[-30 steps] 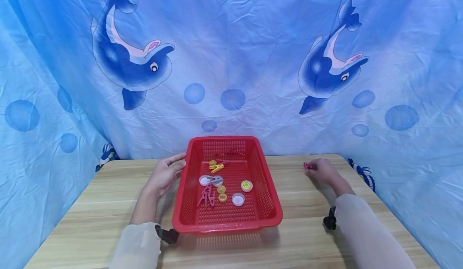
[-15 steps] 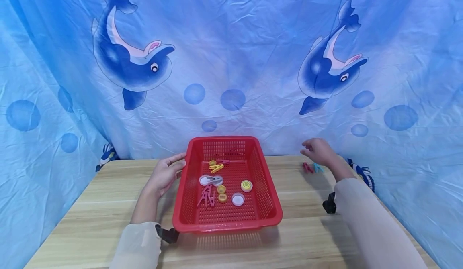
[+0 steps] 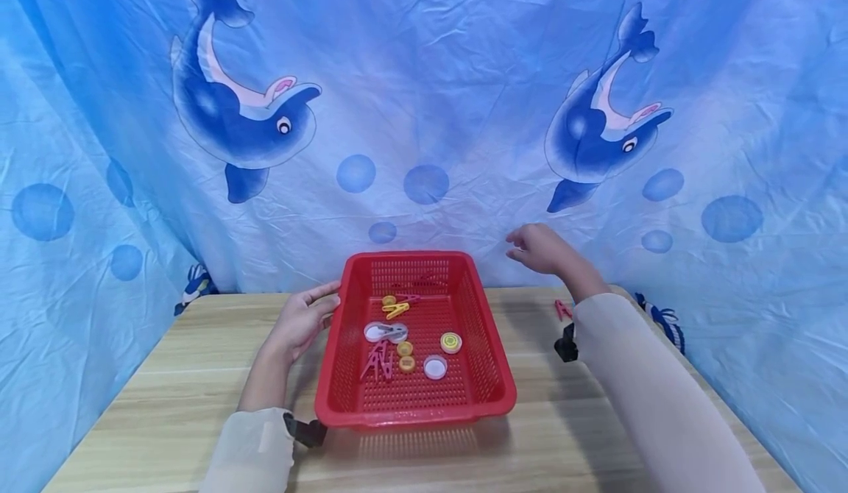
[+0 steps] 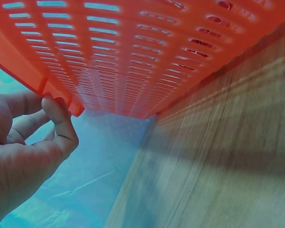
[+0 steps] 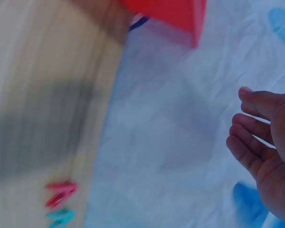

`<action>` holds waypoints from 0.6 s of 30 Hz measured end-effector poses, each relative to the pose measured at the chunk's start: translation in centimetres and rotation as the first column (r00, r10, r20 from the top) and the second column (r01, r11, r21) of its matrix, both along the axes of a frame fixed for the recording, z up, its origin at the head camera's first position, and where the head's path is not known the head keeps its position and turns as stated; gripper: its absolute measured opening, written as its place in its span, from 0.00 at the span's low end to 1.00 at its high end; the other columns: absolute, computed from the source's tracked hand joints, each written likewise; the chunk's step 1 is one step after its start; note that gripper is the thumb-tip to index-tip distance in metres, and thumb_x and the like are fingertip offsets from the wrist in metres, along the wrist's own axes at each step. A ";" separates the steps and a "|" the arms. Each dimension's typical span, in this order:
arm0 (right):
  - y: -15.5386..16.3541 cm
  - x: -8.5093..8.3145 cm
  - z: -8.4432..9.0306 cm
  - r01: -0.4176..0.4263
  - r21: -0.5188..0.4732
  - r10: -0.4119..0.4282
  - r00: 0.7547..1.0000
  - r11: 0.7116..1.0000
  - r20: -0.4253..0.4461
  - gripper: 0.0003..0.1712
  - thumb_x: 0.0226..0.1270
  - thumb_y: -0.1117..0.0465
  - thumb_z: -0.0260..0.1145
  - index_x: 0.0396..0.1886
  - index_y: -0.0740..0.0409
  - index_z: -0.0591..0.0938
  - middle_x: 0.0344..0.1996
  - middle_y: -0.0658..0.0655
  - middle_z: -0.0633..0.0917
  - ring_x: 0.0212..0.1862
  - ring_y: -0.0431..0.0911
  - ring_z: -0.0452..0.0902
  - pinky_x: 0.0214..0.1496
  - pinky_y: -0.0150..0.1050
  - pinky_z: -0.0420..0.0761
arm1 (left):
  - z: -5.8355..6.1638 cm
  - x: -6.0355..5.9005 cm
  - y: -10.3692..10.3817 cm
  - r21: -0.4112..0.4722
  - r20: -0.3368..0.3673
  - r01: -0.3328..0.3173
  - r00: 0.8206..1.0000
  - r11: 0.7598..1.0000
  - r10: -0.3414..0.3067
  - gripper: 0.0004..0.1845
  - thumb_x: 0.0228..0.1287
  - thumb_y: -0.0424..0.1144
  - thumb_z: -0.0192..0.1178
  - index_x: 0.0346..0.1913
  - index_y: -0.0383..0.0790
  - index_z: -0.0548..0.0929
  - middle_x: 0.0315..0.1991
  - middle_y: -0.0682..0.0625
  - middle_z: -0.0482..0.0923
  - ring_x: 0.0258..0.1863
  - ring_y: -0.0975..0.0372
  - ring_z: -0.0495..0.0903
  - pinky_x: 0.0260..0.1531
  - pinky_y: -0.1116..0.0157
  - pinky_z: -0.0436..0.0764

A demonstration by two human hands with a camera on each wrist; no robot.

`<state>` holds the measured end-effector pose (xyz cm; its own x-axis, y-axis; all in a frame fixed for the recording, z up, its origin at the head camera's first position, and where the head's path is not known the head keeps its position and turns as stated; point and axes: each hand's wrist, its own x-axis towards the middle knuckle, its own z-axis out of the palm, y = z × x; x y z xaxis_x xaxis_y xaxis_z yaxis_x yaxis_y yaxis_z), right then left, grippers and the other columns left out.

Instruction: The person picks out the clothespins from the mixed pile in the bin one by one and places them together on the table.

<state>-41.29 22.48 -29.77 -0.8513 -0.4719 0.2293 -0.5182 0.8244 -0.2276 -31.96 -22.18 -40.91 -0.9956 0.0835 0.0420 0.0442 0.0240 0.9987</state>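
Red basket (image 3: 493,375) lies between the hands, long axis away from the person; left hand (image 3: 301,321) grips its rim, empty right hand (image 3: 538,249) hovers relaxed beyond its far right corner.

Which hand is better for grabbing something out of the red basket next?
Probably the right hand: it is open, empty and raised near the red basket's far right corner. The left hand is busy gripping the basket's left rim.
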 end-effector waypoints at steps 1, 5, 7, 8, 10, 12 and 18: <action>-0.7 0.0 0.4 -0.009 -0.008 0.009 1.000 1.000 -0.003 0.19 0.72 0.63 0.67 0.56 0.71 0.84 0.44 0.66 0.88 0.46 0.57 0.84 0.53 0.54 0.84 | 0.0 0.0 0.0 -0.001 0.000 0.001 1.000 1.000 -0.001 0.28 0.78 0.35 0.55 0.77 0.35 0.66 0.73 0.39 0.68 0.60 0.56 0.80 0.53 0.65 0.83; -3.9 0.3 2.0 -0.015 -0.074 0.016 1.000 0.997 0.010 0.21 0.73 0.60 0.67 0.58 0.68 0.83 0.46 0.64 0.87 0.47 0.55 0.83 0.51 0.52 0.85 | -0.1 -0.1 0.0 0.002 -0.001 -0.001 1.000 1.000 0.001 0.28 0.78 0.36 0.56 0.76 0.35 0.66 0.73 0.38 0.69 0.61 0.55 0.80 0.53 0.64 0.83; -5.4 0.5 2.4 -0.022 -0.106 0.024 1.000 0.994 0.018 0.22 0.74 0.59 0.67 0.60 0.67 0.82 0.49 0.64 0.87 0.50 0.55 0.83 0.52 0.52 0.85 | 0.0 -0.1 0.0 -0.001 -0.002 -0.002 1.000 1.000 0.002 0.28 0.78 0.36 0.56 0.77 0.35 0.66 0.73 0.39 0.69 0.61 0.55 0.79 0.53 0.64 0.83; -6.2 0.6 2.6 -0.021 -0.121 0.024 0.999 0.992 0.024 0.22 0.74 0.58 0.67 0.62 0.66 0.82 0.50 0.64 0.86 0.51 0.55 0.83 0.52 0.52 0.85 | 0.0 -0.1 0.0 -0.001 -0.001 -0.005 1.000 1.000 0.005 0.28 0.78 0.36 0.56 0.76 0.35 0.66 0.73 0.39 0.69 0.61 0.55 0.80 0.53 0.64 0.83; -7.6 0.8 2.7 -0.028 -0.146 0.033 0.999 0.989 0.033 0.23 0.74 0.57 0.67 0.63 0.64 0.81 0.52 0.64 0.86 0.52 0.55 0.82 0.52 0.51 0.85 | 0.0 -0.1 0.0 -0.003 0.002 -0.011 1.000 1.000 0.011 0.28 0.78 0.36 0.57 0.76 0.36 0.67 0.72 0.40 0.70 0.61 0.55 0.80 0.53 0.63 0.83; -8.8 0.9 2.5 -0.038 -0.166 0.045 0.998 0.985 0.037 0.23 0.74 0.57 0.67 0.63 0.63 0.81 0.52 0.63 0.86 0.53 0.54 0.82 0.51 0.50 0.86 | -0.1 -0.1 -0.1 -0.005 -0.001 -0.007 1.000 1.000 0.007 0.28 0.78 0.36 0.56 0.76 0.35 0.66 0.73 0.39 0.69 0.61 0.55 0.80 0.53 0.63 0.83; -11.6 0.8 0.7 -0.047 -0.196 0.057 0.997 0.980 0.046 0.21 0.73 0.57 0.67 0.62 0.59 0.83 0.51 0.60 0.86 0.54 0.53 0.81 0.54 0.48 0.85 | -0.2 -0.1 0.1 0.004 0.006 -0.005 1.000 1.000 0.005 0.28 0.78 0.36 0.56 0.76 0.36 0.67 0.72 0.40 0.70 0.59 0.57 0.81 0.52 0.64 0.84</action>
<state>-40.48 10.85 -29.08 -0.8398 -0.4666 0.2775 -0.5427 0.7340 -0.4083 -32.09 -22.10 -41.09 -0.9962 0.0787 0.0364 0.0381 0.0200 0.9991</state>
